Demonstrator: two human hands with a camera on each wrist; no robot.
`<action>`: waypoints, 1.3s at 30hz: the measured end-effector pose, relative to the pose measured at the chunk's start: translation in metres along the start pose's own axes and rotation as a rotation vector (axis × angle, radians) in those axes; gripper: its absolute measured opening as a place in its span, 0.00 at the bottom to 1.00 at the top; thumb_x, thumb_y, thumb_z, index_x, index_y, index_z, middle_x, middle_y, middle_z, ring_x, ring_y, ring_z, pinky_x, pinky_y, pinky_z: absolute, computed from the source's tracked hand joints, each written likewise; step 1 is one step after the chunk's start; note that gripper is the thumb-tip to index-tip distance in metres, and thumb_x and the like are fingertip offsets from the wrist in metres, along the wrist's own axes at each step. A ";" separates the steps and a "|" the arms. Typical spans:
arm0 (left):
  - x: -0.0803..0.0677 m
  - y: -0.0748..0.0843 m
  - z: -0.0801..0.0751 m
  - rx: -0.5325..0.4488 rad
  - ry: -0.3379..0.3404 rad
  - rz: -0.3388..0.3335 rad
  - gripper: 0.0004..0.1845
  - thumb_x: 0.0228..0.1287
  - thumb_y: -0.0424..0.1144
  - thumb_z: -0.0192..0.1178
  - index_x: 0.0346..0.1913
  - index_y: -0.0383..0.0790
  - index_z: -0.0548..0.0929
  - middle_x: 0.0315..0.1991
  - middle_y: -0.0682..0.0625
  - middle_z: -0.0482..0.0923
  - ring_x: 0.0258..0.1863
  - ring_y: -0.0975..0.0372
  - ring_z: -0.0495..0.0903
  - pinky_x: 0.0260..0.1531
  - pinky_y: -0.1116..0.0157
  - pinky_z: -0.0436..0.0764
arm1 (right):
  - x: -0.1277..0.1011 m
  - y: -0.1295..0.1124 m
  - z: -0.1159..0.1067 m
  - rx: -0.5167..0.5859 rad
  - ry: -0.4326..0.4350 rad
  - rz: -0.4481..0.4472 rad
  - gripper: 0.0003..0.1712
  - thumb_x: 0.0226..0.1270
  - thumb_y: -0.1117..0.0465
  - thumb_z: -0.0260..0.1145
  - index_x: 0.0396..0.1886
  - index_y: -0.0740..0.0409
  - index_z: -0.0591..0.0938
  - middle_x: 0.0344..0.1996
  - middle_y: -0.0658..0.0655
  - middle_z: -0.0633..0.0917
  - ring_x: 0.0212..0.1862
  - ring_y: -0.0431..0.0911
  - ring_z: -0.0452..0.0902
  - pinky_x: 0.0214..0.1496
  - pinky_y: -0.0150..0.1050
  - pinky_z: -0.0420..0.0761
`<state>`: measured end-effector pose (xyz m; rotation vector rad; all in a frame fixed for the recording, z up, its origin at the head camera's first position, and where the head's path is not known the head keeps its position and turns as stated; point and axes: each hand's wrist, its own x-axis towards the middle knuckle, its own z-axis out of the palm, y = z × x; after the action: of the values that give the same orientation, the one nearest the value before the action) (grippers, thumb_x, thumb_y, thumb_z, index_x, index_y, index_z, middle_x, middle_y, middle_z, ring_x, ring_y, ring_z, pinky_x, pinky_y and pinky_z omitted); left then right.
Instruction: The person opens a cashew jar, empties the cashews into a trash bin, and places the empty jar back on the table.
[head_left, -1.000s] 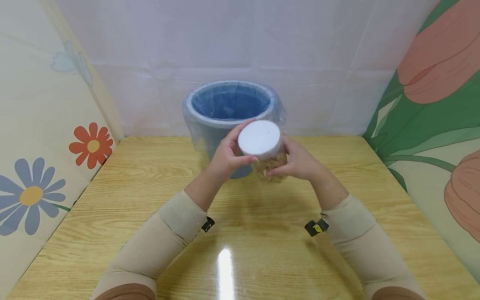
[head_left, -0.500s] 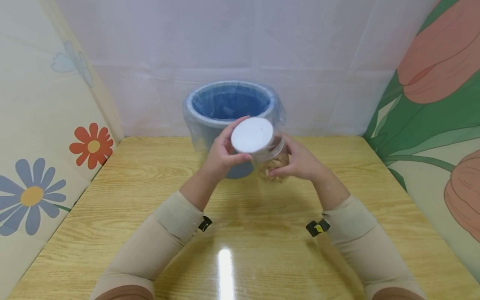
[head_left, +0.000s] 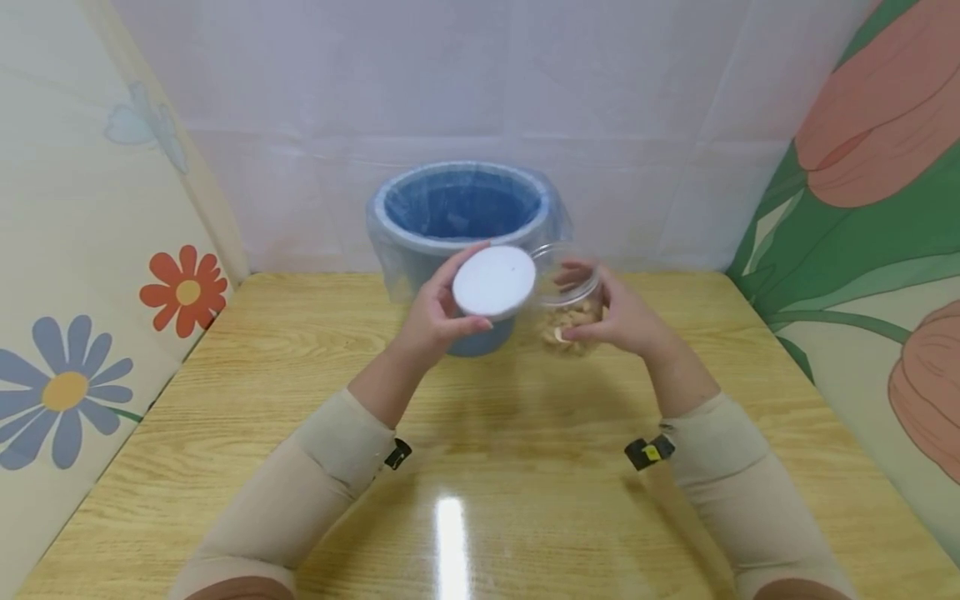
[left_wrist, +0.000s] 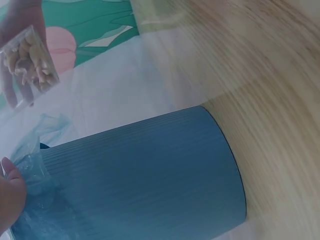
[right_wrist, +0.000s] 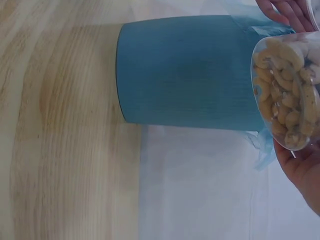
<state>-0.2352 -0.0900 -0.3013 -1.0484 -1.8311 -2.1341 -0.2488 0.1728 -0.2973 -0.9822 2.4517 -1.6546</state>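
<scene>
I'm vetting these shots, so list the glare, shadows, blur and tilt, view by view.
Head view: a white glare streak on the table, soft shadows either side, the clear jar smeared near its base; left wrist view: the bin shown sideways, pale haze across the upper middle, the nuts soft-edged; right wrist view: also sideways and rather dim, small bright reflections on the jar.

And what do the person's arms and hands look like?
The left hand and right hand are bare. The sleeves are beige, with brown fabric higher up. By each cuff is a small black gadget; the right gadget has a yellow mark.
</scene>
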 end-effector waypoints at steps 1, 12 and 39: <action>-0.001 -0.001 -0.001 0.005 -0.003 0.001 0.60 0.29 0.57 0.75 0.66 0.29 0.59 0.63 0.37 0.61 0.60 0.54 0.64 0.62 0.59 0.64 | -0.001 0.000 -0.002 0.001 0.011 -0.005 0.50 0.41 0.72 0.74 0.66 0.59 0.59 0.57 0.65 0.70 0.56 0.53 0.69 0.58 0.43 0.72; -0.016 -0.010 -0.007 0.076 -0.044 -0.027 0.58 0.31 0.56 0.75 0.67 0.33 0.60 0.64 0.39 0.62 0.61 0.53 0.63 0.63 0.58 0.62 | -0.006 0.008 -0.015 0.044 0.078 -0.042 0.47 0.42 0.76 0.70 0.64 0.61 0.59 0.56 0.65 0.70 0.52 0.45 0.71 0.49 0.32 0.76; -0.027 -0.012 -0.002 0.458 -0.221 -0.205 0.46 0.36 0.26 0.74 0.64 0.31 0.63 0.62 0.38 0.65 0.59 0.49 0.67 0.61 0.54 0.65 | -0.009 0.004 -0.022 0.121 0.121 -0.046 0.47 0.43 0.80 0.67 0.65 0.63 0.57 0.57 0.65 0.69 0.52 0.45 0.71 0.49 0.32 0.77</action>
<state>-0.2220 -0.0978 -0.3272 -1.0477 -2.4667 -1.6072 -0.2512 0.1967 -0.2942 -0.9577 2.3838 -1.9053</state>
